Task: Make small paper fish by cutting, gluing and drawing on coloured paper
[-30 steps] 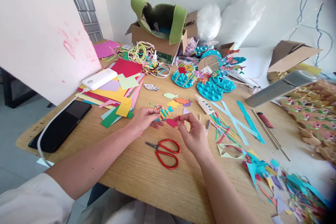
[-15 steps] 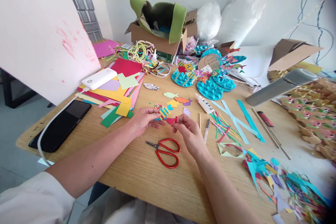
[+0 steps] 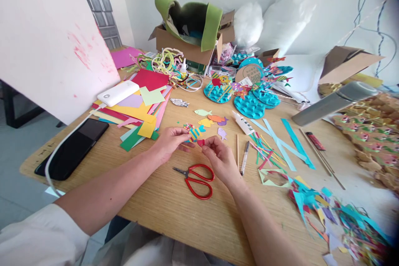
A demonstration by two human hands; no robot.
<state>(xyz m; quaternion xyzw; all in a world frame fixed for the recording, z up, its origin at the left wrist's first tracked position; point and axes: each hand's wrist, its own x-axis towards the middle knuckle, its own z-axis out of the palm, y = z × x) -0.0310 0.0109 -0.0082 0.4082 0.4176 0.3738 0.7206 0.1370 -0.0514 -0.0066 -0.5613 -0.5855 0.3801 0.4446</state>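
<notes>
My left hand (image 3: 170,143) is closed, thumb and fingers pinched at the near end of a blue-and-yellow striped paper fish (image 3: 196,134) with multicoloured bits at its head. Just right of it, my right hand (image 3: 220,156) pinches a small red paper strip (image 3: 203,141) against a pinkish-red paper piece (image 3: 200,143); the fingers partly hide both. Red-handled scissors (image 3: 199,181) lie below the hands, blades pointing left. Beyond the fingers lie cut paper fish: a pale green one (image 3: 203,112), a yellow one (image 3: 205,123), an orange one (image 3: 216,119) and a lilac one (image 3: 222,133).
Coloured paper sheets (image 3: 134,110) with a white power bank (image 3: 118,93) and a black phone (image 3: 73,147) are left. Rightward lie a glue bottle (image 3: 243,123), a pen (image 3: 245,158), thin paper strips (image 3: 271,149), a grey flask (image 3: 333,102) and scraps (image 3: 352,220). Blue decorated discs (image 3: 249,106) stand behind.
My right hand has moved slightly left, bringing the red strip onto the pinkish-red piece. My left hand has hardly moved.
</notes>
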